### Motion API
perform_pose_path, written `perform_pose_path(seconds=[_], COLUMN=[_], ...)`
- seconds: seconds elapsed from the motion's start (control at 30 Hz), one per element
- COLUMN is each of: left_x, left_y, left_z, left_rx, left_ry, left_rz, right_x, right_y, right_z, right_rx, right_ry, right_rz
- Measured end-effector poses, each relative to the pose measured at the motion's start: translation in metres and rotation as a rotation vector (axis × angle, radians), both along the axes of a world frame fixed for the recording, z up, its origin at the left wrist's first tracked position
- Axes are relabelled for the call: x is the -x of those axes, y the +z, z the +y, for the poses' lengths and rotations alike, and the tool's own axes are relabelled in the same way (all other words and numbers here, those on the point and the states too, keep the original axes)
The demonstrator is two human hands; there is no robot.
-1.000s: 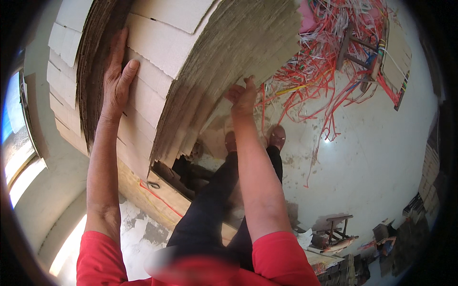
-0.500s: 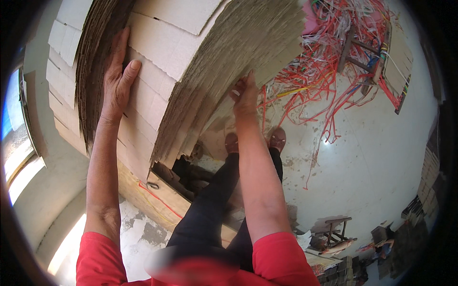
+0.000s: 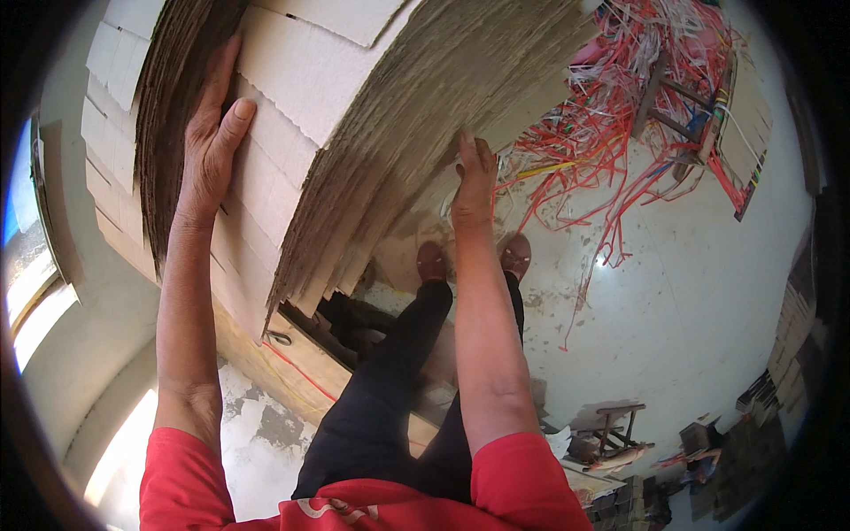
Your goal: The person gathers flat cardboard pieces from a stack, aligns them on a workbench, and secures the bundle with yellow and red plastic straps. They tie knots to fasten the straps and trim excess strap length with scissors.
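My L hand (image 3: pixel 212 146), grip spread, contacts cardboard stack (image 3: pixel 301 62) to its R, axis diag. up-R; R hand (image 3: pixel 475 177) nr., grip: can't tell.

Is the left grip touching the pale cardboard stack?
Touching. The head view shows it: the left grip has its thumb laid against the pale face of the cardboard stack.

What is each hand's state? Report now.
Left hand: open, against the cardboard.
Right hand: half-open beside the cardboard; contact can't be told.
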State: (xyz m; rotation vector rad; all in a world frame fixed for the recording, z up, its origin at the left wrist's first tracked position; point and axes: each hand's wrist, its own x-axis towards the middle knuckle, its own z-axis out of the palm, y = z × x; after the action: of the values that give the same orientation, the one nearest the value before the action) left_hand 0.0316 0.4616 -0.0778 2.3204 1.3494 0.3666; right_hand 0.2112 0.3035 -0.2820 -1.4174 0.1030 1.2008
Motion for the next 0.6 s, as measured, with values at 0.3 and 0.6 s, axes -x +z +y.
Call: perform_pose_path(seconds=[0.3,0.6], left_x=[0.001,0.001], left_y=[-0.003,-0.003], left_z=[0.000,-0.001], left_rx=[-0.021,-0.018], left_ry=[-0.015,-0.002], left_rz=[-0.007,-0.013], right_x=[0.006,0.001], right_y=[-0.021,-0.014], right_z=[0.000,0.012], right_rx=[-0.113,0.017], right_ry=[-0.386,-0.295], right_rz=[0.488,0.402])
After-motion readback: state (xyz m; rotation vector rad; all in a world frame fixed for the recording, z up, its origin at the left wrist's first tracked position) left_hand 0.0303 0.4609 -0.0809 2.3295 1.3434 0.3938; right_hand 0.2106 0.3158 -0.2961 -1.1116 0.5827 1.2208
